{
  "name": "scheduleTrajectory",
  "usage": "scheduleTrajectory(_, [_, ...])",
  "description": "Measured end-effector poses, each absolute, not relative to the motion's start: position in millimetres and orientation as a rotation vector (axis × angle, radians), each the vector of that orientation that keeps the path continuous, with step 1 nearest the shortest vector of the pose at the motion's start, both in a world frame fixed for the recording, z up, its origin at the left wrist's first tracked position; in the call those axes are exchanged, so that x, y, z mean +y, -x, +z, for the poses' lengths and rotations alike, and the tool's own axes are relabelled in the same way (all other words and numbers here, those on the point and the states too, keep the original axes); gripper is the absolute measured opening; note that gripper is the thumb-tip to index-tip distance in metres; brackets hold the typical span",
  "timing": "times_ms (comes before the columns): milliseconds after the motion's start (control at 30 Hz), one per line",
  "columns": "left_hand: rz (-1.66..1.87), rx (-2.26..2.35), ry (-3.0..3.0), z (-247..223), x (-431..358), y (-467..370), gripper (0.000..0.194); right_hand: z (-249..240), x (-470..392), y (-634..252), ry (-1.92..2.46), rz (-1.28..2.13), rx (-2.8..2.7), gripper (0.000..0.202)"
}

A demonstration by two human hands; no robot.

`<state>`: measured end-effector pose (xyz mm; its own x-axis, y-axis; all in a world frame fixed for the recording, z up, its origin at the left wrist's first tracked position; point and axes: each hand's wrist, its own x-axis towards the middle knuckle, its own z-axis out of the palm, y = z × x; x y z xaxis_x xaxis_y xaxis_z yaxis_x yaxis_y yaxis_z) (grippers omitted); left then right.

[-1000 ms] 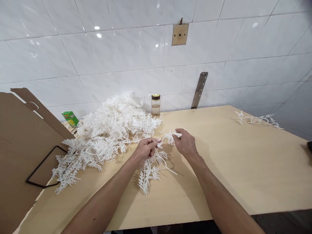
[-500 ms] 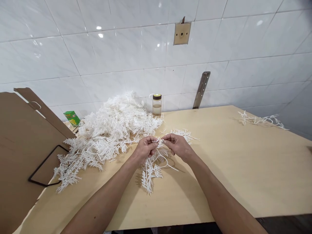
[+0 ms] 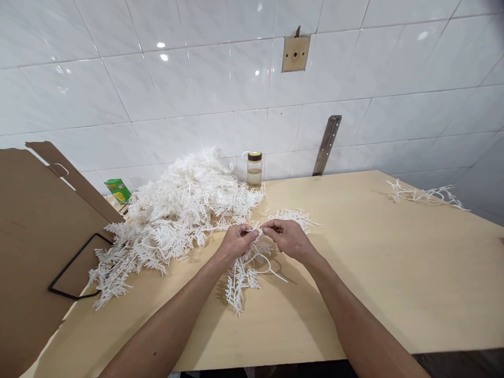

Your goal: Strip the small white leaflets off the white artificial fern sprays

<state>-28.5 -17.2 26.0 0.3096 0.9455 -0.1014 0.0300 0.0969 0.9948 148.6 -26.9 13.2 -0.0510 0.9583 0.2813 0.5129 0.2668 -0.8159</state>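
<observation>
Both hands meet over the middle of the wooden table. My left hand [image 3: 238, 241] is closed on a white branched plastic piece [image 3: 241, 286], which hangs below the fingers and spreads toward me. My right hand [image 3: 286, 237] pinches the tip of a thin white sprig of it, close beside the left fingertips. Just behind my right hand lies a small heap of loose white bits [image 3: 299, 216]. A large pile of similar white branches [image 3: 189, 197] rises to the left of my hands.
A lidded jar [image 3: 254, 170] stands at the wall behind the pile. On the left are a green box [image 3: 118, 191], a brown cardboard box [image 3: 47, 236] and a black frame [image 3: 59, 290]. White stems [image 3: 427, 194] lie far right; a metal bracket [image 3: 327, 146] leans on the wall.
My left hand has turned slightly, its fingers more closed. The hanging white piece has shifted a little to the left and its stems have swung.
</observation>
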Motion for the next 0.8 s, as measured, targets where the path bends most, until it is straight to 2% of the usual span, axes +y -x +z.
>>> scheduleTrajectory(333, [0.836, 1.009, -1.364, 22.7, -14.5, 30.4, 0.039, 3.4, -23.6, -136.4, 1.410, 0.157, -1.855, 0.013])
scheduleTrajectory(500, [0.864, 1.001, -1.377, 23.1, -16.4, 29.3, 0.041, -8.1, -10.9, -154.3, 1.627, -0.084, -1.640, 0.014])
scheduleTrajectory(567, [0.904, 0.981, -1.342, 23.9, -17.0, 28.9, 0.043, -10.1, -7.8, -167.8, 1.649, -0.040, -1.506, 0.011])
scheduleTrajectory(633, [0.916, 0.958, -1.302, 23.9, -16.7, 29.0, 0.043, -8.8, -7.9, -176.0, 1.663, 0.104, -1.395, 0.018])
scheduleTrajectory(800, [0.910, 0.913, -1.252, 21.6, -13.7, 30.9, 0.043, 2.7, -19.3, -163.5, 1.360, 0.812, -1.464, 0.042])
